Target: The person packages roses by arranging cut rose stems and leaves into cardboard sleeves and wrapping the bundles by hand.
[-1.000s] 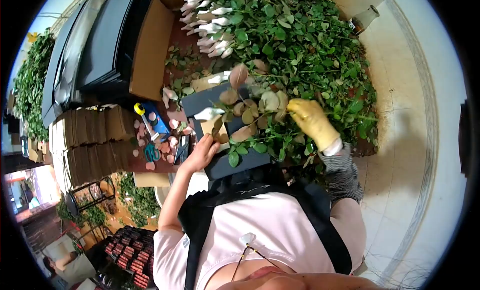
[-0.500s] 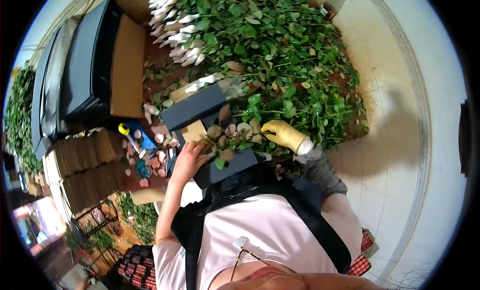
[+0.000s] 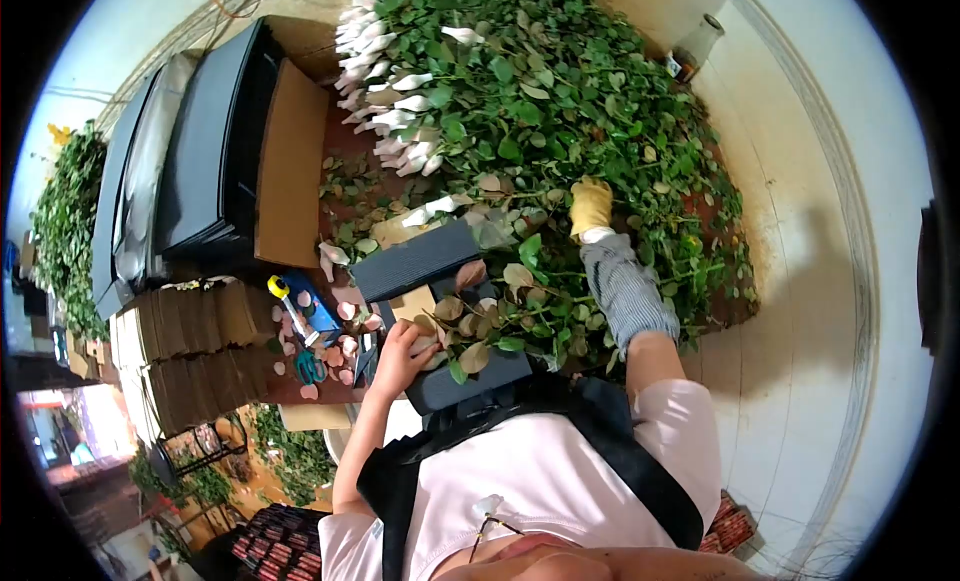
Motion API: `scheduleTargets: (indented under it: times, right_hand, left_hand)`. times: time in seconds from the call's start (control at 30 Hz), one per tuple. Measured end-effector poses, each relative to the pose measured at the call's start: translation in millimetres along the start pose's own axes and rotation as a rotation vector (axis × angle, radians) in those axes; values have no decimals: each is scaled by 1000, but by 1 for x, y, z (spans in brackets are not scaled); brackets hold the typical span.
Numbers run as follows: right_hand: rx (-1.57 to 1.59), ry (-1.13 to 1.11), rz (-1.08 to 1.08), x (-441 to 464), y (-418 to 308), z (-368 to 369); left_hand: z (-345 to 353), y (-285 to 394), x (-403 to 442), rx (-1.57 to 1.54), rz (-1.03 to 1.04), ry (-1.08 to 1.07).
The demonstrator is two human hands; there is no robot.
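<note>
My left hand [image 3: 400, 359] rests at the edge of a dark corrugated sheet [image 3: 470, 381], its fingers closed on the pale head of a rose [image 3: 426, 345]. The rose's brownish-green leaves [image 3: 474, 357] spread to the right over the sheet. A tan card [image 3: 412, 303] lies just above my fingertips. My right hand [image 3: 592, 207], in a yellow glove, is at the large pile of leafy stems [image 3: 560, 91]. Its fingers look closed, and what they hold is hidden among leaves. A white-sleeved flower [image 3: 430, 212] lies on cardboard above the sheet.
White-sleeved flower heads [image 3: 395, 106] line the pile's left side. Left of my left hand are teal scissors [image 3: 310, 367], a yellow-ended cutter [image 3: 278, 287] and loose petals. Stacked cardboard [image 3: 190, 346] and dark boxes [image 3: 215, 141] stand farther left. A glass bottle [image 3: 697, 47] is beyond the pile.
The rose has come down onto the dark sheet, and my left hand has closed on its head. My right hand has left its stem and moved up into the leafy pile.
</note>
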State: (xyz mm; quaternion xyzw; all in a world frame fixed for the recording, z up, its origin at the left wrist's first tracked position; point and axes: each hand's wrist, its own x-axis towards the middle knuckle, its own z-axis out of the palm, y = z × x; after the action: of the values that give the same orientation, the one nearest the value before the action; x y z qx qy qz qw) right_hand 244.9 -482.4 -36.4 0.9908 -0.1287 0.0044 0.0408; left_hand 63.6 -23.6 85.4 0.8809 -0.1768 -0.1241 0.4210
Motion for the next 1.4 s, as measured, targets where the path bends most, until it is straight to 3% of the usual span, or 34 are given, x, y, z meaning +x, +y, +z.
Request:
scheduleTargets:
  times: [0.03, 0.1, 0.13, 0.23, 0.33, 0.37, 0.43, 0.47, 0.5, 0.63, 0.7, 0.73, 0.77, 0.9, 0.97, 1.03, 1.17, 1.27, 1.37, 1.4]
  right_hand:
    - [83, 48, -60, -3, 2, -34]
    - [395, 592, -335, -18, 1, -100]
    - [550, 578, -422, -24, 4, -122]
    - [556, 422, -578, -58, 4, -207]
    - [408, 25, -580, -104, 1, -232]
    - [432, -15, -630, -117, -5, -227]
    - [462, 20, -698, -142, -3, -163]
    - [402, -33, -717, -155, -4, -157]
    - [343, -90, -735, -169, -7, -153]
    - [344, 6, -604, -197, -6, -151]
    - [542, -31, -517, -202, 1, -103]
    - [589, -174, -485, -202, 2, -95]
    - [586, -167, -474, -200, 11, -91]
    - [799, -879, -429, -152, 29, -165]
    - [838, -732, -523, -119, 31, -177]
    - [953, -467, -441, -90, 13, -182]
    - [646, -223, -419, -17, -30, -130]
    - [52, -30, -416, 5, -50, -91]
    - [-106, -356, -383, 41, -61, -11]
    - [-26, -310, -457, 37, -66, -27]
  left_hand:
    - [2, 1, -1, -18, -17, 12]
    - [4, -7, -5, -112, -18, 35]
    - [5, -12, -6, -142, -20, 41]
    - [5, -9, -6, -141, -24, 66]
    - [8, -9, -7, -191, -94, 112]
    - [6, -7, -8, -189, -87, 102]
    - [-2, 4, -9, 100, -35, 38]
    - [0, 0, -7, 114, 136, 97]
    - [-4, 10, -7, 263, 85, 35]
    - [-10, 31, -2, 608, 239, 122]
    - [-9, 31, 1, 587, 249, 126]
    - [-8, 25, 3, 500, 215, 85]
    - [-7, 20, 4, 413, 180, 46]
    - [-3, 16, -2, 460, 157, 87]
    - [2, 9, -6, 315, 138, 196]
    - [1, 27, -8, 549, 45, 265]
    - [14, 20, -14, 536, -19, 187]
    - [10, 17, -12, 486, 60, 140]
    - [7, 16, -8, 353, -20, 96]
    - [4, 17, -5, 354, 92, 34]
